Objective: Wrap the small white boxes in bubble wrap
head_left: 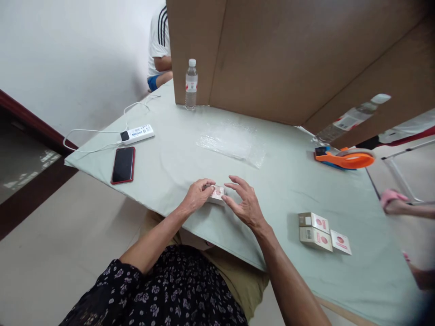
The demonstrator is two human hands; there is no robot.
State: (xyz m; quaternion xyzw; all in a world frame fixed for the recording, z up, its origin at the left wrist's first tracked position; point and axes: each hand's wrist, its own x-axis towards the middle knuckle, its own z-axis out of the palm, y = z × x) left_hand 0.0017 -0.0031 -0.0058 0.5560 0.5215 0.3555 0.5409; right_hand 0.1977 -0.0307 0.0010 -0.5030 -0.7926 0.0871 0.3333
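A small white box [217,194] with a red round mark lies on the pale green table cover [176,158] near the front edge. My left hand [197,194] curls its fingers around the box's left end. My right hand [244,201] touches the box's right end with thumb and fingertips, the other fingers spread above it. A sheet of clear bubble wrap [233,142] lies flat beyond the hands.
Three similar small boxes [321,232] sit to the right. An orange tape dispenser [345,158], two water bottles [191,84] and large cardboard panels [288,54] stand at the back. A red phone [123,164] and a white power bank [137,134] lie left. Another person [159,45] sits behind.
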